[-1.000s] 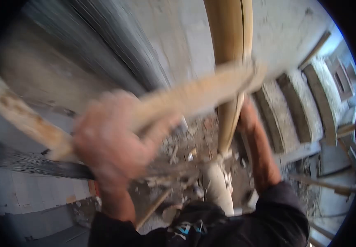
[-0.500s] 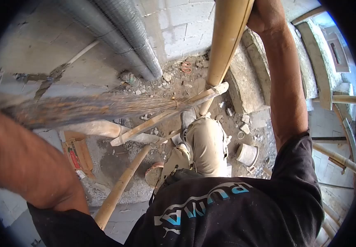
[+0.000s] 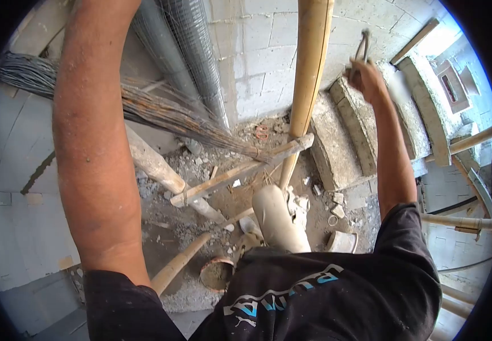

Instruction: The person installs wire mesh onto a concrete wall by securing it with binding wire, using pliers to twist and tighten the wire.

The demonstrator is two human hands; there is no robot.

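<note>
My right hand [image 3: 365, 79] is raised in front of the concrete steps, its fingers closed around what look like metal pincers [image 3: 364, 42]. The tool's two arms point upward. My left forearm [image 3: 98, 142] reaches up past the top edge, so the left hand itself is hidden. Behind that forearm runs a bundle of thin, partly rusty tie wire [image 3: 172, 116]. Its gathered end rests at a short wooden crosspiece [image 3: 246, 170] fixed across the bamboo pole [image 3: 309, 68]. The pole stands upright between my arms.
Rolls of wire mesh [image 3: 192, 62] lean at the back wall. Concrete steps [image 3: 337, 136] rise on the right. Slanting poles [image 3: 183, 261], a round container [image 3: 216, 275], a bucket [image 3: 342, 242] and rubble lie around my legs.
My left arm has swung up from the lower left. My right hand has moved down and away from the bamboo pole, and its tool now shows. The wire bundle slants more steeply.
</note>
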